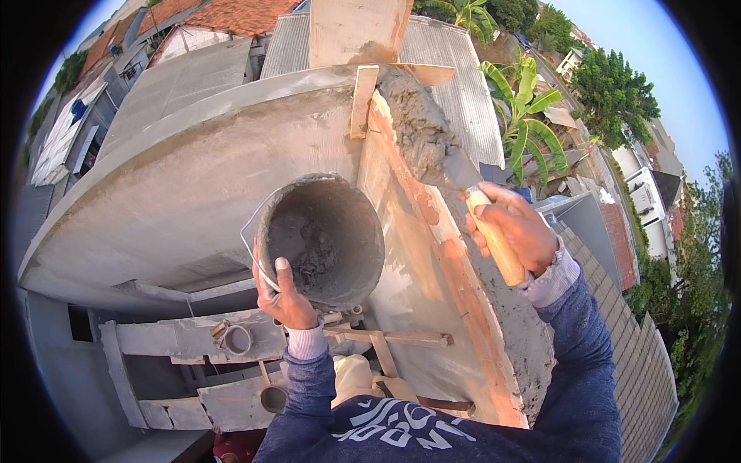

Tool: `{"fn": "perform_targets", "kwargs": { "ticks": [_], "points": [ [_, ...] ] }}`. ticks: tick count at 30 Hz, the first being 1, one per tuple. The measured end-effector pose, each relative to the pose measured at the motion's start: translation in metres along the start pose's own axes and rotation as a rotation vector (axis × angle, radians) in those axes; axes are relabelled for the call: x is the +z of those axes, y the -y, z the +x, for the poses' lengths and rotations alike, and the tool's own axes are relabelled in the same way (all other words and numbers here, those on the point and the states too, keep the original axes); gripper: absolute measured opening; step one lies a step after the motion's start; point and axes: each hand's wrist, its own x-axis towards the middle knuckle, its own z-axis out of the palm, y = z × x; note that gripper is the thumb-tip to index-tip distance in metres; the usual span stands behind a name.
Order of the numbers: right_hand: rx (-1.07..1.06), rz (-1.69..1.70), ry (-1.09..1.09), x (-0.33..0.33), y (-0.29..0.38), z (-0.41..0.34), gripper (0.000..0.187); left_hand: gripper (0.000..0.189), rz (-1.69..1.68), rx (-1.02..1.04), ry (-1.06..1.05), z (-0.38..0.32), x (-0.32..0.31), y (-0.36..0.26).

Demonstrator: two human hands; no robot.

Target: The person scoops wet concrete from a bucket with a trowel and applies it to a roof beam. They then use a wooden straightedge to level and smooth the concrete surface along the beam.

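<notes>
My left hand (288, 298) grips the rim of a mortar-coated bucket (321, 240) at its lower left, with the wire handle hanging over the same side. Some wet mortar (315, 249) lies at the bottom of the bucket. My right hand (512, 226) is closed around the wooden handle of a trowel (495, 237). The trowel's blade rests against wet mortar (422, 133) spread along the top of the wall. A wooden strip (364, 101) stands at the wall corner, beside the mortar's far end.
Scaffold boards (231, 335) lie below at the left, bearing a small container (237, 340); another container (273, 399) is lower down. Brick shows along the wall edge (463, 283). A board (356, 32) rises beyond the corner. Neighbouring roofs drop away outside the wall.
</notes>
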Motion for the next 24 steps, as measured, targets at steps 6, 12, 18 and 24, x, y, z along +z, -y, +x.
{"fn": "perform_targets", "kwargs": {
  "ticks": [6,12,18,24],
  "points": [
    [-0.377,-1.427,-0.914,-0.066,-0.019,0.21,0.031,0.048,0.108,-0.012,-0.028,-0.006,-0.04,0.006],
    [-0.119,-1.393,-0.773,-0.072,-0.005,0.294,0.039,0.047,0.26,-0.095,-0.143,-0.013,-0.134,0.017],
    [-0.141,-1.443,-0.626,-0.201,0.0,0.297,0.041,0.048,0.414,-0.15,-0.256,-0.024,-0.196,0.015],
    [-0.184,-1.74,-0.494,-0.173,-0.021,0.323,0.049,0.044,0.658,-0.153,-0.391,-0.048,-0.257,0.024]
  ]
}}
